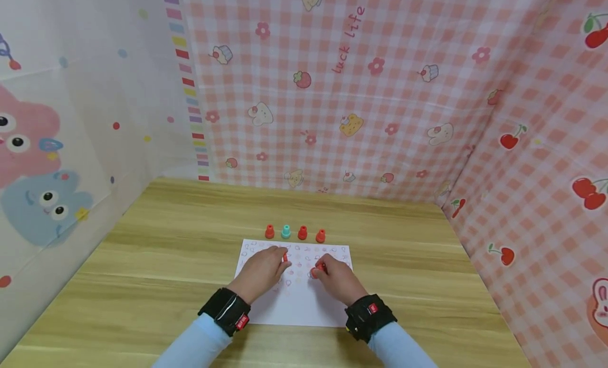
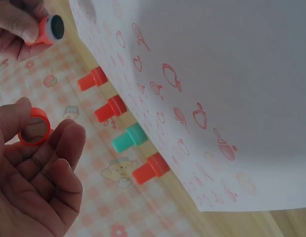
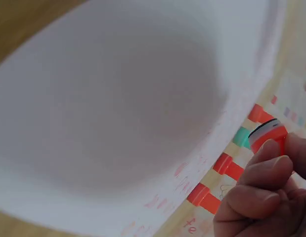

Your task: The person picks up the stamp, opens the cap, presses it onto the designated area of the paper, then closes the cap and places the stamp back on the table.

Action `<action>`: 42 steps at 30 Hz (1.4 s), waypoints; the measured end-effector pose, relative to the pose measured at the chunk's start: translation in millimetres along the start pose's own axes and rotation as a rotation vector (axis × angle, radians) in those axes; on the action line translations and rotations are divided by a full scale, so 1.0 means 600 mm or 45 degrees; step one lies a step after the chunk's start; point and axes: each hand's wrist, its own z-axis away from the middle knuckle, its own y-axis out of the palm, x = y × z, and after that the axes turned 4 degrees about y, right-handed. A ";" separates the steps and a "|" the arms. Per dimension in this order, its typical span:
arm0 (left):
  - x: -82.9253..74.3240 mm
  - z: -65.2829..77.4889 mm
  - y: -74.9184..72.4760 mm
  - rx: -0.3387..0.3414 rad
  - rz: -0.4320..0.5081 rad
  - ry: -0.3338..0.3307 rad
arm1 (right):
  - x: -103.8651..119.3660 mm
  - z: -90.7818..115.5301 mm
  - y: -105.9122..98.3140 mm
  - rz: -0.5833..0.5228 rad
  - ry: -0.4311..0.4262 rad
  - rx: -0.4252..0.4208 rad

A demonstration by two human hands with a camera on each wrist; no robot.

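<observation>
My left hand (image 1: 261,270) pinches a small round red cap (image 2: 34,129) between thumb and fingers, its hollow side showing in the left wrist view. My right hand (image 1: 339,278) grips a red toy stamp (image 3: 272,137) by its handle. The stamp is uncapped, with a white band and dark face uncovered. Both hands are over a white sheet of paper (image 1: 296,311), apart from each other. Rows of small pink and red stamped prints (image 2: 170,76), some like rackets and fruit outlines, cover the paper's far part. The right wrist view leaves the stamp's face mostly turned away.
Beyond the paper's far edge, a row of capped stamps stands on the wooden table (image 1: 404,252): a red one (image 1: 269,232), a teal one (image 1: 285,232) and two more red ones (image 1: 302,233). Patterned cloth walls (image 1: 332,93) enclose the table at the back and sides.
</observation>
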 end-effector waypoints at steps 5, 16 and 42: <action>0.001 0.000 -0.002 -0.012 -0.010 0.002 | -0.001 -0.003 0.013 0.268 -0.138 0.051; 0.004 0.000 -0.001 -0.022 -0.031 0.000 | 0.007 -0.006 0.029 0.524 -0.244 0.085; 0.010 0.005 0.003 -0.025 -0.021 0.005 | 0.008 -0.019 0.037 0.703 -0.453 0.089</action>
